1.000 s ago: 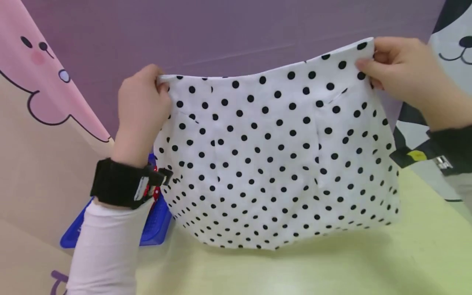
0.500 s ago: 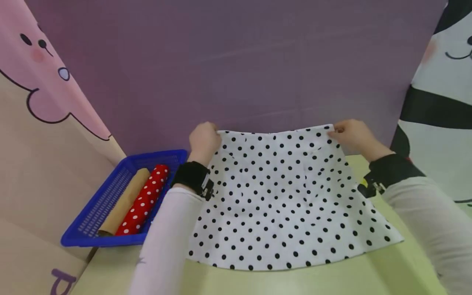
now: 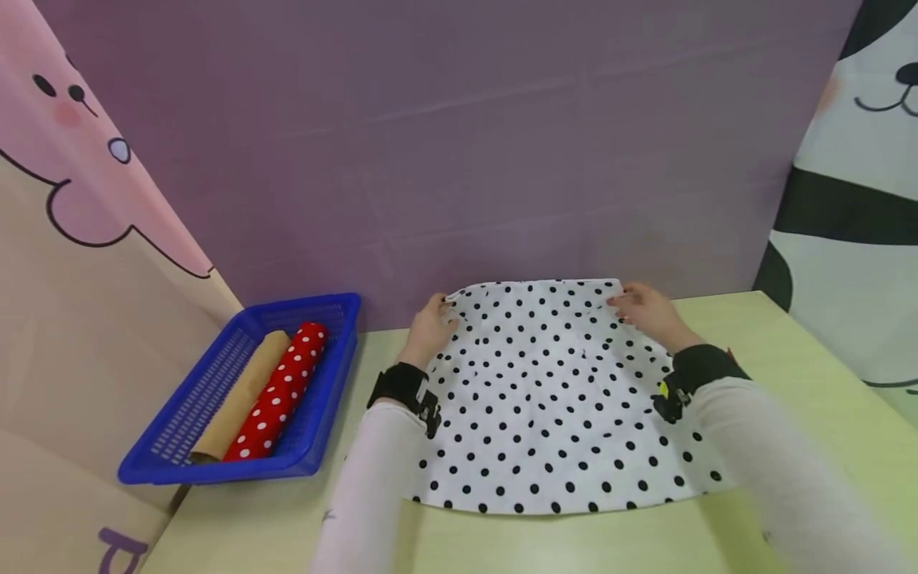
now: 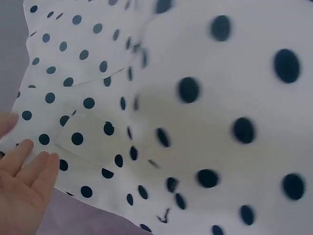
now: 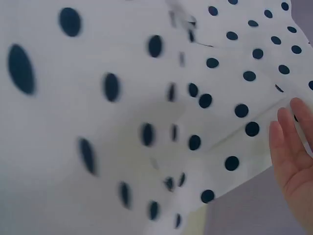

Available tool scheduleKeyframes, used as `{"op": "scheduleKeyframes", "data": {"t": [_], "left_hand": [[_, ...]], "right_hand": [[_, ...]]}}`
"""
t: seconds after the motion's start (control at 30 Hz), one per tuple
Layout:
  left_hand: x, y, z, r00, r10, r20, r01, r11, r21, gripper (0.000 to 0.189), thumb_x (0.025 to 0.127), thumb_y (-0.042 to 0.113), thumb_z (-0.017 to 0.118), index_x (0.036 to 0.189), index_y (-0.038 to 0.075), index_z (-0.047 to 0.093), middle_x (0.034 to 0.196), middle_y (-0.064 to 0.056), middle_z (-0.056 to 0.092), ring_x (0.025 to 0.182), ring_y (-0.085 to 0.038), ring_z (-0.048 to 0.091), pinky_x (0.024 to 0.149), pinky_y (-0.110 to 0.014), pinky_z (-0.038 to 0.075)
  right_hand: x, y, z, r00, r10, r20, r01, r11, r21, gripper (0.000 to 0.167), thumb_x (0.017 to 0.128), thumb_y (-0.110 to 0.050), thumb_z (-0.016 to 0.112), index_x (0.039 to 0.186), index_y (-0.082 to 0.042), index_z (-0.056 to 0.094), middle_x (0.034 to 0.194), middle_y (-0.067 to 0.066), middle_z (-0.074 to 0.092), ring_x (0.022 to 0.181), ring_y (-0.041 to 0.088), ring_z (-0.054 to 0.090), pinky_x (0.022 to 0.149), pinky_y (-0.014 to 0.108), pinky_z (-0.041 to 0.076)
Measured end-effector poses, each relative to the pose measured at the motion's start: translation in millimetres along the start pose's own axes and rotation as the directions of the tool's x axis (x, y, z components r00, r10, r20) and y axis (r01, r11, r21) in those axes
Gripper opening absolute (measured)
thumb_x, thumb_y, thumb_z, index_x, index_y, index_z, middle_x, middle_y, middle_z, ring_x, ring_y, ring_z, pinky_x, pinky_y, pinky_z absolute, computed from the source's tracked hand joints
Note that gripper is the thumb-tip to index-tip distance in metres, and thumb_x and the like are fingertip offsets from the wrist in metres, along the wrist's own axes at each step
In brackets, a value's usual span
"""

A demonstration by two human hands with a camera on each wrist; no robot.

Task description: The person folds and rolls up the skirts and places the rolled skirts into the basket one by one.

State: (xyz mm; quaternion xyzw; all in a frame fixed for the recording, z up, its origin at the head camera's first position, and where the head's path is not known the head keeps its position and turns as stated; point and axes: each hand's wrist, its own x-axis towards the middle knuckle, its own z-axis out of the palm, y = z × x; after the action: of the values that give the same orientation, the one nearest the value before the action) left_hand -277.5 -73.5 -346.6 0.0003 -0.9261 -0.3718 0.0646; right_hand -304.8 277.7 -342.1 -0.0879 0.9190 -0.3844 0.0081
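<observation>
A white cloth with black polka dots lies spread over the table, its far edge against the purple backdrop and its near edge wider. My left hand is at its far left corner, thumb and fingers apart. At the far right corner, my right hand touches the cloth with its fingers extended. In the left wrist view, straight fingertips lie over the cloth near a slanted crease. The right wrist view has my straight fingers along the cloth's border, with the thumb out of sight.
A blue plastic basket stands on the left, holding a tan roll and a red roll with white dots. The pale yellow table meets a purple backdrop. Cartoon-printed side panels flank it.
My hands brought the cloth down and away from the camera onto the table. The left forearm no longer covers the basket. Both hands have loosened their pinch on the corners.
</observation>
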Motion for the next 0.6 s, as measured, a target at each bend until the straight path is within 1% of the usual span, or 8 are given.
{"op": "scheduleKeyframes", "data": {"t": [0.07, 0.13, 0.2, 0.27, 0.37, 0.47, 0.53, 0.6], "left_hand": [[-2.8, -7.3, 9.1, 0.997, -0.010, 0.073, 0.008, 1.000, 0.027, 0.068, 0.092, 0.021, 0.061, 0.147, 0.006, 0.025, 0.145, -0.014, 0.042, 0.130, -0.033, 0.044, 0.105, -0.044, 0.039], [-5.5, -13.3, 16.1, 0.989, -0.015, 0.144, 0.010, 0.999, 0.042, 0.079, 0.089, 0.023, 0.065, 0.149, 0.007, 0.017, 0.149, -0.016, 0.035, 0.133, -0.034, 0.040, 0.107, -0.046, 0.036], [-4.2, -21.8, 24.3, 0.981, -0.020, 0.192, 0.010, 0.999, 0.053, 0.090, 0.086, 0.025, 0.070, 0.151, 0.008, 0.011, 0.152, -0.017, 0.030, 0.134, -0.036, 0.038, 0.108, -0.047, 0.035], [-2.3, -29.6, 31.3, 0.973, -0.025, 0.229, 0.010, 0.998, 0.065, 0.100, 0.083, 0.025, 0.074, 0.152, 0.009, 0.003, 0.154, -0.016, 0.024, 0.135, -0.036, 0.036, 0.109, -0.047, 0.034], [0.1, -39.0, 40.6, 0.967, -0.041, 0.250, 0.019, 0.996, 0.088, 0.110, 0.079, 0.025, 0.078, 0.152, 0.011, -0.003, 0.156, -0.015, 0.021, 0.137, -0.035, 0.034, 0.110, -0.045, 0.032], [-3.6, -41.3, 45.8, 0.963, -0.073, 0.258, 0.042, 0.991, 0.123, 0.113, 0.077, 0.026, 0.079, 0.152, 0.012, -0.004, 0.157, -0.013, 0.019, 0.140, -0.031, 0.030, 0.113, -0.042, 0.029], [-5.1, -40.9, 49.1, 0.962, -0.085, 0.260, 0.049, 0.989, 0.141, 0.113, 0.077, 0.025, 0.079, 0.152, 0.013, -0.004, 0.157, -0.012, 0.018, 0.142, -0.029, 0.025, 0.115, -0.041, 0.024], [-5.2, -40.9, 52.0, 0.963, -0.082, 0.258, 0.045, 0.988, 0.147, 0.114, 0.076, 0.025, 0.079, 0.152, 0.012, -0.005, 0.158, -0.012, 0.015, 0.144, -0.027, 0.021, 0.116, -0.039, 0.021]], "right_hand": [[2.6, 7.2, 10.6, 0.999, 0.006, 0.034, -0.006, 1.000, -0.006, 0.061, 0.101, -0.029, 0.041, 0.142, 0.012, 0.021, 0.137, 0.032, 0.043, 0.120, 0.046, 0.047, 0.097, 0.052, 0.043], [5.6, 13.1, 19.3, 0.998, 0.004, 0.069, -0.002, 1.000, -0.020, 0.065, 0.100, -0.027, 0.045, 0.143, 0.013, 0.017, 0.141, 0.032, 0.038, 0.126, 0.048, 0.040, 0.101, 0.055, 0.038], [9.2, 18.3, 26.0, 0.994, 0.005, 0.105, -0.002, 0.999, -0.035, 0.069, 0.098, -0.026, 0.048, 0.143, 0.013, 0.014, 0.144, 0.032, 0.033, 0.130, 0.049, 0.033, 0.104, 0.057, 0.032], [11.3, 21.2, 30.9, 0.991, -0.001, 0.136, 0.005, 1.000, -0.026, 0.074, 0.096, -0.023, 0.052, 0.145, 0.011, 0.008, 0.147, 0.032, 0.026, 0.133, 0.051, 0.026, 0.107, 0.058, 0.028], [13.4, 24.7, 36.5, 0.987, -0.030, 0.158, 0.033, 0.999, -0.016, 0.082, 0.093, -0.019, 0.057, 0.147, 0.007, 0.001, 0.149, 0.034, 0.016, 0.133, 0.053, 0.023, 0.107, 0.060, 0.026], [14.6, 27.6, 42.5, 0.985, -0.048, 0.167, 0.051, 0.999, -0.016, 0.088, 0.090, -0.017, 0.060, 0.149, 0.003, -0.002, 0.149, 0.035, 0.011, 0.131, 0.055, 0.024, 0.105, 0.061, 0.028], [16.7, 30.9, 44.9, 0.983, -0.025, 0.183, 0.032, 0.999, -0.037, 0.091, 0.089, -0.018, 0.062, 0.148, 0.004, -0.005, 0.149, 0.036, 0.010, 0.130, 0.056, 0.025, 0.105, 0.061, 0.029], [19.1, 34.6, 47.0, 0.980, 0.015, 0.198, -0.001, 0.997, -0.073, 0.096, 0.089, -0.018, 0.063, 0.148, 0.004, -0.009, 0.150, 0.036, 0.009, 0.131, 0.055, 0.024, 0.106, 0.060, 0.028]]}}
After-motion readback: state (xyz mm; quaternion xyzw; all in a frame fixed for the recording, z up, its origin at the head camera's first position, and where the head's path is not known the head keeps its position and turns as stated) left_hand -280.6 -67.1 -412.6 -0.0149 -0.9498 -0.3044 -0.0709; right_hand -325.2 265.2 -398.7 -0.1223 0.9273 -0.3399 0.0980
